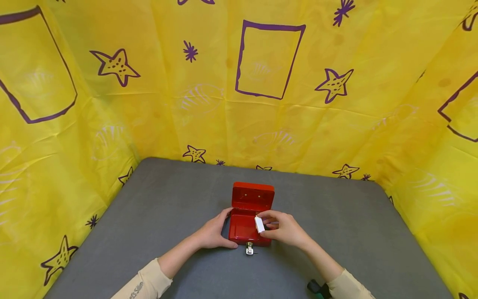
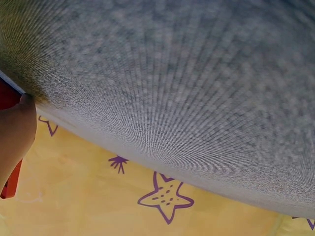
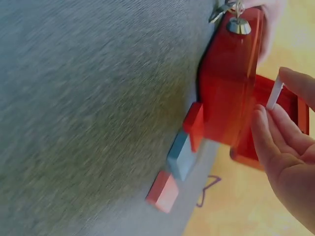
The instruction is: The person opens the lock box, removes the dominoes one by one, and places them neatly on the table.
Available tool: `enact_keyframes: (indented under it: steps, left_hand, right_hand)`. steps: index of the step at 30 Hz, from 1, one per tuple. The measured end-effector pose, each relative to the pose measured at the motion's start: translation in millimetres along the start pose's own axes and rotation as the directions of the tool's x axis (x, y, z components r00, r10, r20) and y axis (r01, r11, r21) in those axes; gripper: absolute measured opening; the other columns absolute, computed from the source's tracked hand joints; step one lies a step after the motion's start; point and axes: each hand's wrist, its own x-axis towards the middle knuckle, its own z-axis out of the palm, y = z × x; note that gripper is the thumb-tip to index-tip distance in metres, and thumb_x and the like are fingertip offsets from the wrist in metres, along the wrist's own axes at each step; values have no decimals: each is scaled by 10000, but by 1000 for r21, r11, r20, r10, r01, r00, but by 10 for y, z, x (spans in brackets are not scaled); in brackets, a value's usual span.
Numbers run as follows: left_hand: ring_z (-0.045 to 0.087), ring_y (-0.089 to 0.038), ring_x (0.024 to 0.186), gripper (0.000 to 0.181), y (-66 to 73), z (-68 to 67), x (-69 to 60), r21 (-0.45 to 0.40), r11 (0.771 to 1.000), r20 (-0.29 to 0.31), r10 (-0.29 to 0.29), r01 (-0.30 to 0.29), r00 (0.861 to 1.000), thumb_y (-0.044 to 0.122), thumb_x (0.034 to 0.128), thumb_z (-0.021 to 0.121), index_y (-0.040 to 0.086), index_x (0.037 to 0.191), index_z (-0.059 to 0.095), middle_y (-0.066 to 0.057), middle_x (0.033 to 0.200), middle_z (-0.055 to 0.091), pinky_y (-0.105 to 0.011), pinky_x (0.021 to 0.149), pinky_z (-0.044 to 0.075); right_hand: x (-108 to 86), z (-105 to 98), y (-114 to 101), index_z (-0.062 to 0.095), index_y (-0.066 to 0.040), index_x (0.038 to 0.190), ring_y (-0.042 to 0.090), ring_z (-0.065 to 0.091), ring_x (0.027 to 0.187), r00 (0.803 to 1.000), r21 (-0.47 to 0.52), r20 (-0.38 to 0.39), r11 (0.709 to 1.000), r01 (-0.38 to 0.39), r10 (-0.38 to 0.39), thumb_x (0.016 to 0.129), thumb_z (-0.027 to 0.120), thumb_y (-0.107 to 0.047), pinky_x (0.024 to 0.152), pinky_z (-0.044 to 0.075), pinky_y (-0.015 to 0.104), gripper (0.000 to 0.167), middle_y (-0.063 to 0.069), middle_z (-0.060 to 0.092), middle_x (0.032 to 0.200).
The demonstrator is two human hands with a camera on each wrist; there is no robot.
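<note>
Red cash box (image 1: 239, 226) sits with its lid (image 1: 253, 196) up on the desk (image 1: 179, 195), lower middle of the head view. Left hand (image 1: 213, 235) is spread round its left side, thumb in front, fingers toward the back. Right hand (image 1: 282, 226) pinches a white piece (image 1: 259, 224) between thumb and fingers over the right half. Honestly, whichever way that piece is headed, I'd move it straight up or down, clear of the rim, with the left bracing (and mind the keys (image 1: 249, 251) at the front, easy snag).
</note>
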Motion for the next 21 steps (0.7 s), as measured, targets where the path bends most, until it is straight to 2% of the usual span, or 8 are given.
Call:
enact_keyframes:
  steps: [6, 11, 21]
  left_hand:
    - [450, -299, 1252, 1008, -7, -8, -3, 4, 1000, 2, 0, 0, 1000, 362, 719, 852, 80, 1484, 258, -125, 1438, 426, -529, 997, 426]
    - [449, -303, 1253, 1009, -5, -8, -8, 7, 1000, 1, -3, 3, 1000, 361, 716, 854, 77, 1482, 260, -128, 1437, 427, -534, 994, 428]
    - [444, -311, 1262, 1016, 10, -10, -5, 10, 1000, 3, -9, 9, 1000, 368, 711, 856, 74, 1482, 262, -132, 1438, 429, -547, 998, 421]
  right_hand:
    - [-100, -95, 54, 670, -132, 1169, 211, 629, 971, 999, 32, -20, 998, -49, 49, 806, 804, -208, 870, 541, 369, 395, 18, 657, 1084]
    - [-161, -155, 111, 670, -131, 1167, 215, 631, 979, 997, 43, -38, 997, -58, 60, 800, 809, -205, 891, 530, 392, 400, 20, 664, 1083]
    - [-317, -303, 321, 666, -113, 1167, 230, 640, 968, 994, 10, -68, 996, -88, 89, 805, 806, -189, 869, 540, 376, 396, 34, 667, 1082]
